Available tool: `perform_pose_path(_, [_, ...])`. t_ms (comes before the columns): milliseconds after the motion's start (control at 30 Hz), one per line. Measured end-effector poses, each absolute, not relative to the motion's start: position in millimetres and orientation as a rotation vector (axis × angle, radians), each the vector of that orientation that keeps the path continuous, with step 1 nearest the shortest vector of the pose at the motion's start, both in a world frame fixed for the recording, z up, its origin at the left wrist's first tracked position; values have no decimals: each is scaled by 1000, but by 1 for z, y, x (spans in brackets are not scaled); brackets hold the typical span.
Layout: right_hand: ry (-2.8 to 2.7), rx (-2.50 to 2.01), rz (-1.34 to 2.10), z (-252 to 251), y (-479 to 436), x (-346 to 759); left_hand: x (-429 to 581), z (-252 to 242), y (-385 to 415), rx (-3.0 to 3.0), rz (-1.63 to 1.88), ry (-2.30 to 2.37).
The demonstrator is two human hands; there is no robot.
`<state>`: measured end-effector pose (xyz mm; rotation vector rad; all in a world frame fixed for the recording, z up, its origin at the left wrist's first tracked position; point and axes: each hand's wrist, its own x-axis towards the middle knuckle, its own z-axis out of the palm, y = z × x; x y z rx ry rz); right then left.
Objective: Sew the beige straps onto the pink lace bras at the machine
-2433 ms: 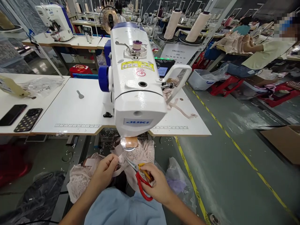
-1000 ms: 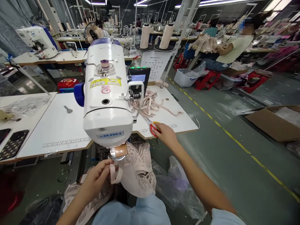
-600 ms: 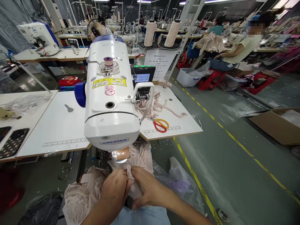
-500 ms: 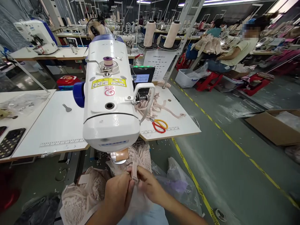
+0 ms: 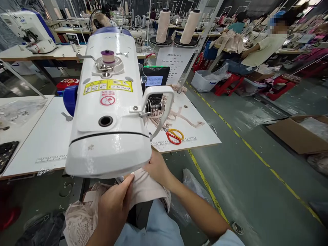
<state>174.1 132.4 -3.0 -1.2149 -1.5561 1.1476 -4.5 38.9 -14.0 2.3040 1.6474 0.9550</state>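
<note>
At lower centre of the frame, pale fabric (image 5: 146, 188) lies between the left hand (image 5: 115, 203) and the right hand (image 5: 160, 171), slanting down rightward below the sewing machine (image 5: 110, 153); the left pinches its left edge, the right touches its upper right, fingertips hidden, grip unclear.

left hand (image 5: 114, 204): pinch grip | right hand (image 5: 159, 169): farther forward, partly hidden

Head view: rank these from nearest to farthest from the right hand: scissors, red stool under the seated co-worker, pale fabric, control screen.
From the right hand:
1. Pale fabric: touching it, toward the left.
2. Scissors: just ahead, on the white table.
3. Control screen: farther ahead, beyond the scissors.
4. Red stool: farthest, ahead and right, past the table.
</note>
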Motion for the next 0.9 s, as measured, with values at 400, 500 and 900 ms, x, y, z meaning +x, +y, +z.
perform_pose_path(400, [-1784,-1209,1002,13,153,167,-11,-4,51,2519,811,1814])
perform_pose_path(500, [-1767,-1205,1013,13,152,167,-12,-3,52,2535,788,1836])
perform_pose_path(900, [-1772,-1179,1085,16,155,167,-12,-4,56,2596,805,1796])
